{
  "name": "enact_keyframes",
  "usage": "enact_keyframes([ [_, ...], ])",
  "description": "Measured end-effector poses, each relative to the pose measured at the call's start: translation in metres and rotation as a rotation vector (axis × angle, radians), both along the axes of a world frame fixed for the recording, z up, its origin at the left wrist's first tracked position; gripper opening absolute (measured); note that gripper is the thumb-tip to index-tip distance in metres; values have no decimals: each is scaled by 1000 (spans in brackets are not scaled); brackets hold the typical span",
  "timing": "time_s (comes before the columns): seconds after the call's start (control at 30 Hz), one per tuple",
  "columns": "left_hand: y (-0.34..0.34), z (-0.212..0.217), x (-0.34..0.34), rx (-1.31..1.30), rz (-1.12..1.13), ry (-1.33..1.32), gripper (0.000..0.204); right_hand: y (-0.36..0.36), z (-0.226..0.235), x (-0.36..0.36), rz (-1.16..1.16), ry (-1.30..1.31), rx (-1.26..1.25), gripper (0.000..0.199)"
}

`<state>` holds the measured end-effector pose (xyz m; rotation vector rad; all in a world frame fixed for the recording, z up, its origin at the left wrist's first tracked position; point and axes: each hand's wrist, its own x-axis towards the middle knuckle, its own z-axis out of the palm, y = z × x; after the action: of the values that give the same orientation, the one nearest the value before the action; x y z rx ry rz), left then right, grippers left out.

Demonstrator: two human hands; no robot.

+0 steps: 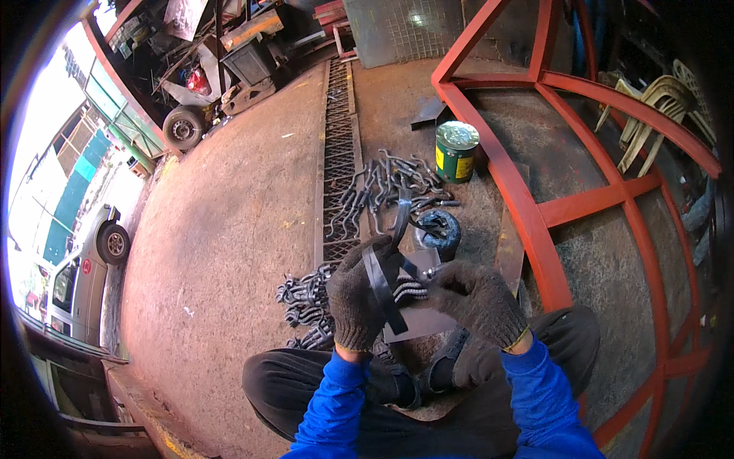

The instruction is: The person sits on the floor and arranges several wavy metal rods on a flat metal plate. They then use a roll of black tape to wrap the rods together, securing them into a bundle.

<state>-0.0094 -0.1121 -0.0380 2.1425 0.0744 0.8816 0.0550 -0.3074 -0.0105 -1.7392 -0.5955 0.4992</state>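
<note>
My left hand [359, 294], in a dark knit glove, grips a metal hook bolt [410, 290] and a black rubber strip [382, 287] that runs up toward a black roll [440, 229] on the floor. My right hand [478, 298], also gloved, pinches the strip's end against the bolt at the middle. Below my left hand lies a pile of wrapped hook bolts [306, 306]. A heap of bare hook bolts [390, 187] lies farther away on the floor. A flat metal plate [417, 321] sits under my hands.
A green and yellow tin [456, 151] stands beside a red steel frame [527, 206] on the right. A floor drain grate [336, 145] runs away from me. Scrap, a wheel [182, 128] and a parked car [84, 268] are at the left.
</note>
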Motion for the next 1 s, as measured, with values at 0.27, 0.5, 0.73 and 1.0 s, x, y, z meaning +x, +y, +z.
enact_keyframes([
  [0.27, -8, -2, 2, -291, 64, 36, 25, -14, 13, 0, 94, -223, -106, 17],
  [0.5, -24, 8, 1, 109, 27, 12, 22, -15, 19, -5, -230, -213, 111, 16],
  [0.73, -45, 10, 4, 274, -15, 15, 15, -6, -13, 0, -380, -395, 349, 15],
  [1.0, -30, 9, 1, -398, 41, 322, 25, 0, -6, -6, -317, 404, 766, 14],
])
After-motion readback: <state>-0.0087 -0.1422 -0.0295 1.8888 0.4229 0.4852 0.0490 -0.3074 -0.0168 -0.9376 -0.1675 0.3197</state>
